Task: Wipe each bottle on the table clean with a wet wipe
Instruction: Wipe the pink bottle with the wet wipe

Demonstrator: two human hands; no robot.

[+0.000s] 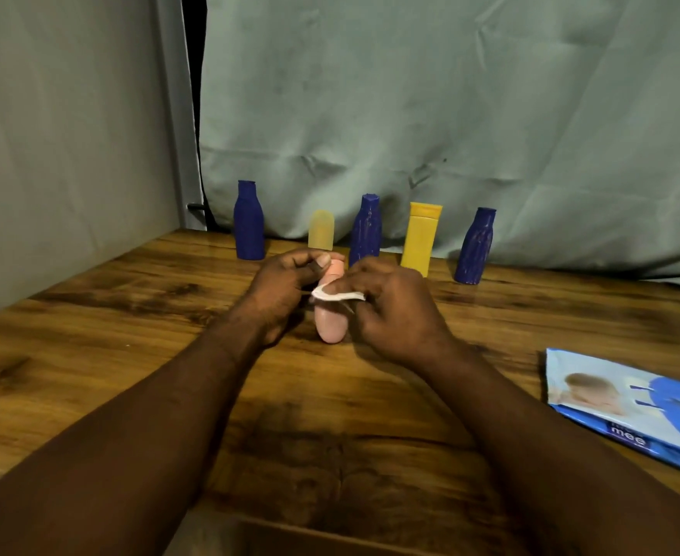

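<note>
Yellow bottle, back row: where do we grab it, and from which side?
Probably wrap the yellow bottle round its mid-body, below the cap, coming from the front. It stands upright with the curtain close behind and blue bottles either side, with gaps for fingers.

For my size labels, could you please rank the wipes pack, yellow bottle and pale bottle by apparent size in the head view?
1. Wipes pack, though nearer the camera and cropped.
2. Yellow bottle.
3. Pale bottle.

Dim light on a glossy wood-grain table (90, 355). Behind the table, a creased grey-green cloth (450, 94); to the table's left, a plain pale wall (69, 134), a dark gap (193, 54) between them.
</note>
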